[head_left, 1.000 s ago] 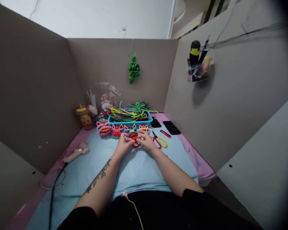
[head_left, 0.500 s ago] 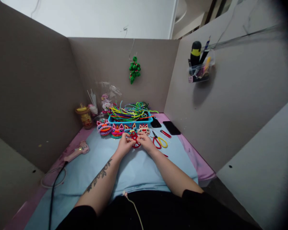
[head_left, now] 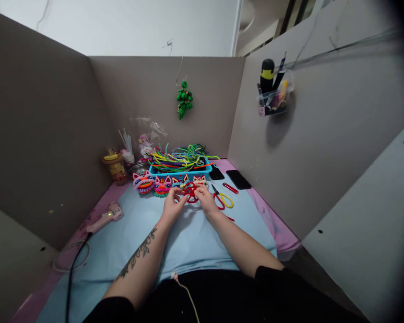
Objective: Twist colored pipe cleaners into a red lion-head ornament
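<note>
Between my hands is a red pipe-cleaner shape [head_left: 190, 192], bent into several open loops around a middle. My left hand [head_left: 174, 204] pinches its left side with thumb and fingers. On the other side, my right hand [head_left: 205, 198] grips the right edge. The piece is held above the blue cloth [head_left: 188, 242]. Just behind it stand several colourful pipe-cleaner animal heads with pointed ears, among them a purple-pink one [head_left: 143, 183] and a pink one [head_left: 162, 185]; the ones at the right are partly covered by the red piece and my fingers.
A blue basket [head_left: 182, 175] heaped with pipe cleaners stands at the back. Scissors [head_left: 223, 199], a red cutter [head_left: 230, 188] and a black phone [head_left: 238, 179] lie at the right. At the left lies a corded pink glue gun [head_left: 106, 219]. Partition walls [head_left: 168, 98] enclose the table.
The red piece has been turned and spread between my fingers, so its loops show rounder and wider. Both hands stay on it. The whole view has shifted slightly.
</note>
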A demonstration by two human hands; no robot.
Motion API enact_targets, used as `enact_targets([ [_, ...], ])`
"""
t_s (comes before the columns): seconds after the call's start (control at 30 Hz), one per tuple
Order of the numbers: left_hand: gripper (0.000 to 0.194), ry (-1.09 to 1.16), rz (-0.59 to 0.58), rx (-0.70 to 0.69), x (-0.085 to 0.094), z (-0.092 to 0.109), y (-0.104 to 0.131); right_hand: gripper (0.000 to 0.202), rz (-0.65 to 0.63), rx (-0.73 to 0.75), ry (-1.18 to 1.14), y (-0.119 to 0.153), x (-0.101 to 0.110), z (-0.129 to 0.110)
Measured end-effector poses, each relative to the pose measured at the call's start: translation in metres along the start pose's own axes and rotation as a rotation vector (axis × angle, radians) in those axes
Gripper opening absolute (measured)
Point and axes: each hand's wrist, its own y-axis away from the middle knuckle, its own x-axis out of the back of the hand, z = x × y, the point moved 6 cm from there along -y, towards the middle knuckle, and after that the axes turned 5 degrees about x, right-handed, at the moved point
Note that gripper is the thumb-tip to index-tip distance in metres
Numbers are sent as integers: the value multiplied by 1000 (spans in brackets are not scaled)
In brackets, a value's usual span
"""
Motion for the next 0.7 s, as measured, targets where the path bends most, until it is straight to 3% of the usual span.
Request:
enact_targets([
  [0.1, 30, -20, -19, -16, -2, 2, 2, 20, -63, 68, 104, 3, -2, -10],
  [0.3, 40, 59, -137, 119, -10, -11, 2, 15, -142, 146, 209, 10, -8, -26],
  [0.7, 45, 125, -166, 141, -14, -17, 2, 8, -153, 60, 49, 8, -10, -8],
])
